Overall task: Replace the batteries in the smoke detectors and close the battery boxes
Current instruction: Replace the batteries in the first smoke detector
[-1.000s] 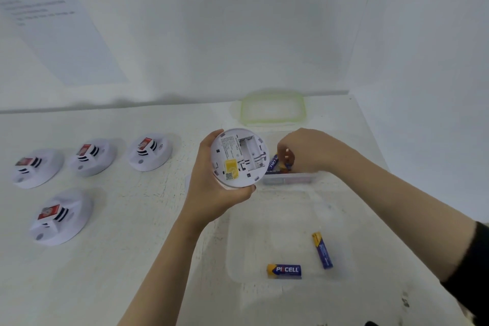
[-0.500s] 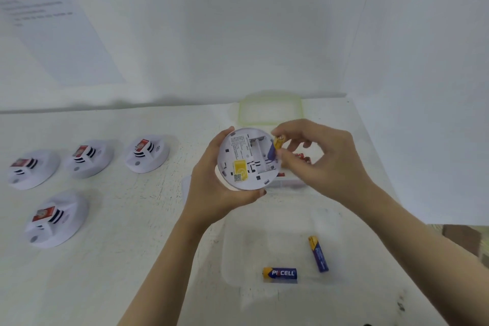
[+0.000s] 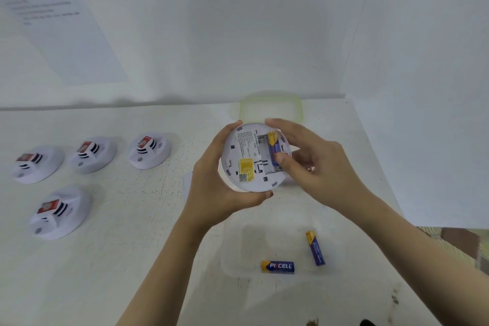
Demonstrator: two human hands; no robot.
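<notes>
**Battery Seating: Detector Held Above the Counter**

The left hand holds the smoke detector in the air above the counter, near the middle of the view. The detector's flat underside faces the camera. The left fingers curl round the rim, one at the top edge and the thumb at the bottom edge. The underside carries a yellow label and printed text beside the open battery compartment.

One battery, blue with a yellow end, lies in the right-hand side of the compartment, with the yellow end pointing away from the person. The right hand grips this battery. Of the right fingers, the thumb presses on the near end and the index finger curls over the detector rim by the far end. The others are bent behind the detector, and it cannot be told what they touch.

Below the hands, a clear container sits on the counter. It holds two loose batteries of the same colours, apart from each other. One lies crosswise and one points roughly away from the person. A green-rimmed lid lies flat at the back of the counter, behind the detector.

Four spare detectors rest dome-up on the left of the counter, three in a row and one nearer the person. Each has a red label on top. A printed sheet hangs on the left wall.
</notes>
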